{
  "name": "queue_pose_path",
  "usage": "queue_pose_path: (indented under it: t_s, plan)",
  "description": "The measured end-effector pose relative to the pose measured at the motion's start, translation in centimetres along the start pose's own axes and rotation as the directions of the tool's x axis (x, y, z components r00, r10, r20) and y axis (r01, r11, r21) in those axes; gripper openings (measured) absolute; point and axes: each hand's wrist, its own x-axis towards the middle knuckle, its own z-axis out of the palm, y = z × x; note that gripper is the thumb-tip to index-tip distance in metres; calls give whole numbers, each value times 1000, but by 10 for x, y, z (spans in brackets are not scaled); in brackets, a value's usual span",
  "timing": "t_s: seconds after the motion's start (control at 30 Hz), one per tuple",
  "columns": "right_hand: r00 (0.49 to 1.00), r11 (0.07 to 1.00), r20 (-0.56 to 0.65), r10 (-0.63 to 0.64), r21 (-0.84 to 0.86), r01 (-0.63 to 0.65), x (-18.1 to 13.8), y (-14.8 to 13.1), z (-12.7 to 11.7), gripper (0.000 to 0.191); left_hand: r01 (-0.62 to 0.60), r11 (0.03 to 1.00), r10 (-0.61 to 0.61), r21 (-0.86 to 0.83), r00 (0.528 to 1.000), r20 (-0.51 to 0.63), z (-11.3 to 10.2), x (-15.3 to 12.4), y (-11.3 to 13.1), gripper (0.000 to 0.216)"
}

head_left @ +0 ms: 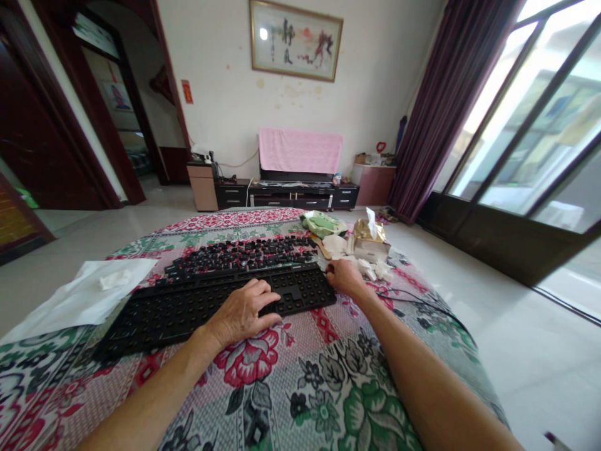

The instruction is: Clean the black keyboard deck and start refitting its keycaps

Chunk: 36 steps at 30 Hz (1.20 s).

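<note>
Computer keyboard (178, 307), black, full-size, rows of key sockets exposed; lies flat and slightly aslant on a floral tablecloth (323, 376), its left end nearer the wearer.

Left hand (244, 310): rests on the keyboard's near edge, right of its middle; thumb and forefinger apart, the other fingers close together.

Right hand (346, 275): at the keyboard's right end; fingers curled inward, bunched; whether they grip anything cannot be told.

Loose keycaps (244, 254), black, many: spread in a broad heap just beyond the keyboard's far edge.

Crumpled white tissues (373, 269): beside the right hand. Tissue box (374, 244), gold-topped, one tissue upright: just behind them. Green soft packet (323, 223): left of the box, farther off.

Black cable (422, 301): trails across the cloth at right.

White sheet (70, 304), with a crumpled wad (115, 280) on it: left of the keyboard.

Beyond the table: low black cabinet (277, 201); pink towel (300, 149) draped above it; framed calligraphy (297, 39) on the wall.
</note>
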Motion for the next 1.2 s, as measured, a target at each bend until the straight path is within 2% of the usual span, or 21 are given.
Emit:
queue_pose_path:
  t_s: [0.13, 0.3, 0.43, 0.57, 0.77, 0.93, 1.0, 1.2]
  plan:
    - [999, 999, 13, 43, -26, -43, 3, 2, 2, 29, -13, 999, 11, 46, 999, 37, -1, 2, 4, 30]
    - [999, 999, 17, 36, -36, -36, 2, 1, 3, 29, 13, 999, -13, 41, 1000, -7, 2, 2, 6, 31]
    - [1000, 1000, -14, 21, 10, -21, 1, 5, -7, 35, 23, 999, -22, 36, 999, -33, 7, 0, 3, 32]
    - [988, 990, -137, 77, 130, -59, 4, 27, -25, 54, 8, 999, -6, 35, 999, -54, 12, -1, -2, 33]
    - [964, 978, -213, 158, 167, -123, -5, 77, -43, 42, 1, 1000, 0, 19, 997, -76, 15, -2, -6, 32]
    - [995, 973, -59, -74, 213, 85, -20, 91, -39, 28, -1, 1000, 3, 23, 996, -93, 16, -2, -6, 32]
    - [994, 967, -26, -105, 232, 108, -21, 90, -36, 29, 2, 1000, 1, 30, 996, -87, 15, -2, -5, 32]
    - [977, 991, -191, 98, 109, -78, -8, 90, -31, 35, 3, 1000, 0, 29, 997, -80, 14, -2, -3, 31]
